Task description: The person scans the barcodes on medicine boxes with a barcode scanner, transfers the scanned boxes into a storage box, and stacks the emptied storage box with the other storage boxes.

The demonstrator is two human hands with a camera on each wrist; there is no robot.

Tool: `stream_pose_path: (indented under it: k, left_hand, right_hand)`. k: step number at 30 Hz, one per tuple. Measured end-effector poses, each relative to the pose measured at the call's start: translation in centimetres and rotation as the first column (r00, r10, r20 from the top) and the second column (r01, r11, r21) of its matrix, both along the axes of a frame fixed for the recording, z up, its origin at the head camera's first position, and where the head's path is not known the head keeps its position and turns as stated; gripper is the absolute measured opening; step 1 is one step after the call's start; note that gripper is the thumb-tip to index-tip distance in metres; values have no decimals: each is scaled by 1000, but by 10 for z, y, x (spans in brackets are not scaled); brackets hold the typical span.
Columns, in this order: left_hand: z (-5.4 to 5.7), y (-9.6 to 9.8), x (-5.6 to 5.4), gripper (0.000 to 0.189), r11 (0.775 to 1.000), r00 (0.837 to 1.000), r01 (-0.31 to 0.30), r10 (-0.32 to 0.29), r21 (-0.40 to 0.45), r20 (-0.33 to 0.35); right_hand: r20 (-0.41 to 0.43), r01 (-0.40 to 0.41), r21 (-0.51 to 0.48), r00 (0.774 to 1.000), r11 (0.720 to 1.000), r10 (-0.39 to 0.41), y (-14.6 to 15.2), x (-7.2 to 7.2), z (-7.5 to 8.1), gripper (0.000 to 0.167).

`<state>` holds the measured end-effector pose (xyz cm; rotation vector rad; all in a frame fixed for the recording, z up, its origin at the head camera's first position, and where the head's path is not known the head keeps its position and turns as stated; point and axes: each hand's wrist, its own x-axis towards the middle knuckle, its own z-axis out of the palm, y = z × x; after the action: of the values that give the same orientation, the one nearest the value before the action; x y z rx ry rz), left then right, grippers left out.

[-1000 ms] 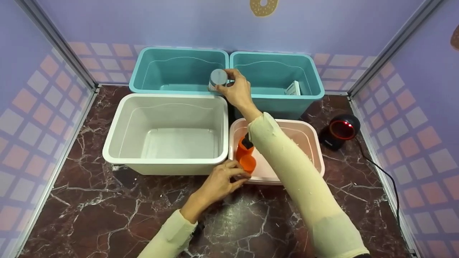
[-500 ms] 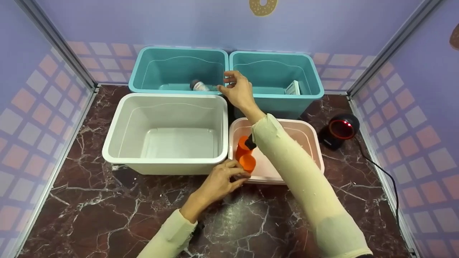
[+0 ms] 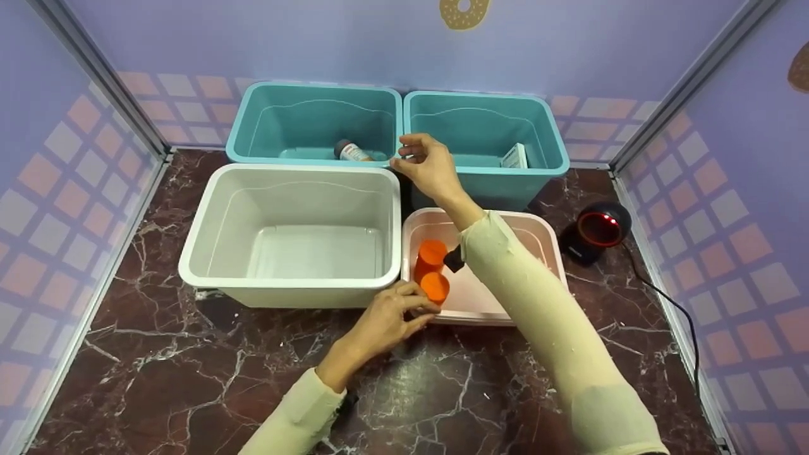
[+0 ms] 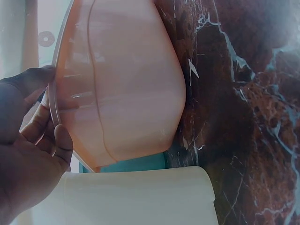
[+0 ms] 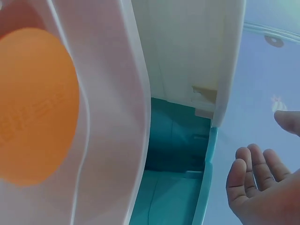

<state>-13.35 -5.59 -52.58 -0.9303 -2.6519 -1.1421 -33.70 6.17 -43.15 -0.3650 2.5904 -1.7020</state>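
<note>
My left hand (image 3: 395,316) pinches the front left rim of the pink bin (image 3: 480,309); in the left wrist view the thumb (image 4: 63,140) lies against the outside of the rim. Two orange round-topped containers (image 3: 435,288) stand inside that bin, right by these fingers. Raised lettering shows on a flat orange top (image 5: 37,108) in the right wrist view. My right hand (image 3: 433,165) hovers at the front corner where the two teal bins meet, fingers loosely bent and holding nothing. A small bottle (image 3: 352,151) with a white label and dark end lies in the left teal bin (image 3: 303,114).
A white bin (image 3: 291,284) stands at front left. The right teal bin (image 3: 480,126) holds a small white box (image 3: 515,156). A black scanner (image 3: 600,227) with red lights stands at right, its cable (image 3: 679,300) running along the wall.
My right hand has let go of the bottle, which dropped into the left teal bin, and has drawn back slightly to the right. The left hand has stayed at the pink rim.
</note>
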Motion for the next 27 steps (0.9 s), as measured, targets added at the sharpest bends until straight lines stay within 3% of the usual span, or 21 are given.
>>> stream_pose_path:
  k: [11,27]
  left_hand:
    - [1,1,1,13,1000,1000,-7,7,5,0]
    - [0,1,0,13,1000,1000,-2,2,8,-17]
  right_hand:
    - [44,-48,-4,998,999,48,18,18,2,49]
    - [43,-139,-80,989,987,142,42,50,8,48]
